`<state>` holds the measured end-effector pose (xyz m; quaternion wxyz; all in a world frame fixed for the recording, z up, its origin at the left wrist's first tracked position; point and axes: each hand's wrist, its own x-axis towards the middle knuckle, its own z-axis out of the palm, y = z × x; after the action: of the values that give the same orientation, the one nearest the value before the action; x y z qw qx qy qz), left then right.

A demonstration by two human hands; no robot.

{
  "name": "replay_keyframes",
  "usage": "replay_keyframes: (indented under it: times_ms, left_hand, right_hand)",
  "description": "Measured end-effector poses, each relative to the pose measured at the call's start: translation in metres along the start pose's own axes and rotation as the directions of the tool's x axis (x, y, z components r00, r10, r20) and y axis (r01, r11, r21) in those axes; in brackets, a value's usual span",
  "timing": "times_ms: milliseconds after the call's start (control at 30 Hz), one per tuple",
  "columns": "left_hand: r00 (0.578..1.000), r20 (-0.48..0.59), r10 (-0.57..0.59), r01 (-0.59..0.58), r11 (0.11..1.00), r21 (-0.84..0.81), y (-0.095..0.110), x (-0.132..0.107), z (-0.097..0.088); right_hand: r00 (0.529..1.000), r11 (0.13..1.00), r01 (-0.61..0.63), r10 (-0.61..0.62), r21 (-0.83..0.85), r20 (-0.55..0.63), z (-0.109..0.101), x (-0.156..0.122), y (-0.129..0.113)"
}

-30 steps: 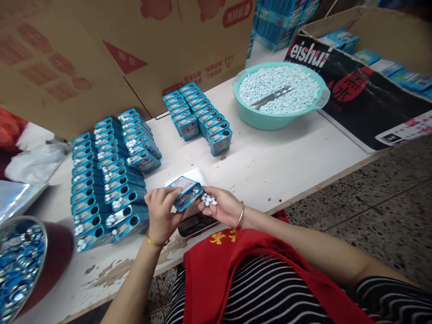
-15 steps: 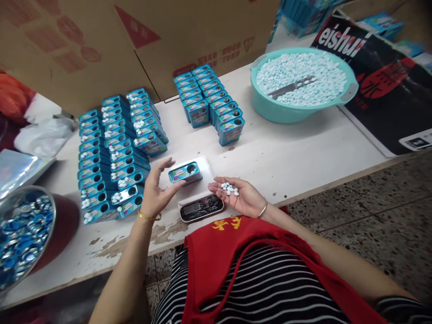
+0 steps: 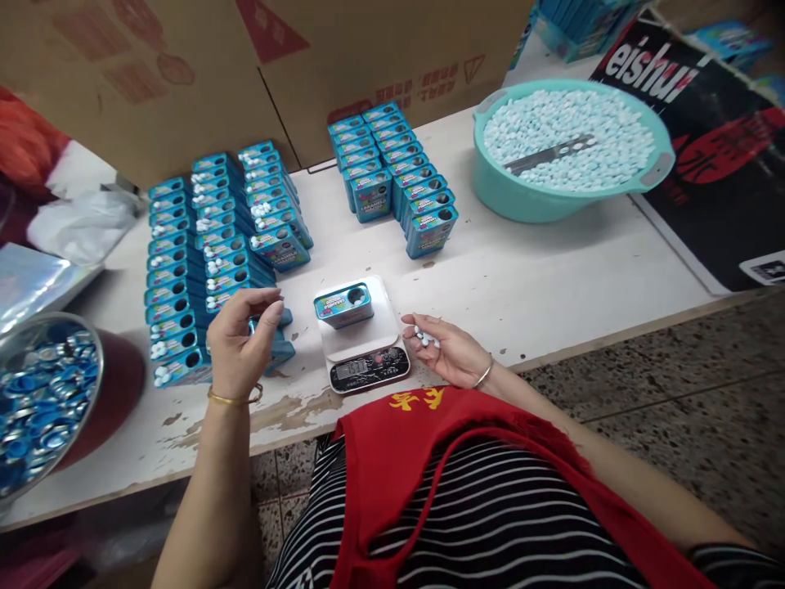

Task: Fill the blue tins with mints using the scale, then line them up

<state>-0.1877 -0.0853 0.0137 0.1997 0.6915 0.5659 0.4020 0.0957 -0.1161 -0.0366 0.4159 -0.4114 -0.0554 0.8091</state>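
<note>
On the white kitchen scale (image 3: 334,348) stands a blue candy tin (image 3: 334,309), with small white candies showing in its round opening. My right hand (image 3: 445,348) is just right of the scale, palm up and cupped round several small white candies (image 3: 426,339). My left hand (image 3: 242,339) hovers by the front of the left group of blue tins (image 3: 175,311), its fingers curled and thumb apart from them. It partly hides the front tins, and I see nothing held in it.
A turquoise basin (image 3: 521,200) of white candies, with a metal strip (image 3: 533,157) in it, stands at the back right. More blue tins (image 3: 429,233) line up behind the scale. A bowl of metal lids (image 3: 46,393) sits left. A cardboard box (image 3: 343,57) backs the table.
My left hand has left the tin on the scale and moved left to the grouped tins. My right hand has curled more around its candies. The scale display now shows digits.
</note>
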Motion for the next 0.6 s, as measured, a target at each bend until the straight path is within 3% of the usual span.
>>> replay_keyframes:
  times_ms: [233, 467, 600]
  left_hand:
    - [0.998, 0.054, 0.026, -0.027, 0.999, 0.018, 0.000, -0.002, 0.003]
    - [0.995, 0.079, 0.068, -0.071, 0.997, 0.041, 0.001, 0.000, 0.007]
    - [0.995, 0.067, 0.075, -0.079, 0.996, 0.047, 0.000, -0.002, 0.006]
  right_hand:
    - [0.995, 0.976, 0.033, -0.012, -0.217, 0.094, 0.010, -0.008, -0.008]
    - [0.948, 0.847, 0.254, -0.121, -0.468, 0.295, 0.062, 0.000, -0.029]
    - [0.921, 0.769, 0.303, -0.085, -0.563, 0.380, 0.083, 0.016, -0.038]
